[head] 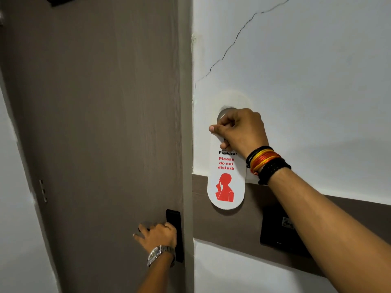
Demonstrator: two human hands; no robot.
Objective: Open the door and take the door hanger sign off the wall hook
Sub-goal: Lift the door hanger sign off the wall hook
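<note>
A white door hanger sign point(226, 182) with red "Please do not disturb" lettering and a red figure hangs on the white wall right of the door. My right hand point(239, 130) pinches its upper part between thumb and fingers, covering the hole and hiding the wall hook; a round grey shape point(225, 112) shows just above my knuckles. The grey-brown door point(101, 123) fills the left half. My left hand point(157, 234), watch on the wrist, grips the door handle beside the black lock plate point(174, 220); the handle itself is mostly hidden.
A brown band point(222, 227) runs across the wall below the sign. A black card-reader panel point(275, 231) sits on it under my right forearm. A crack point(237, 39) crosses the wall above. The door's far edge with its hinge point(43, 191) is at the left.
</note>
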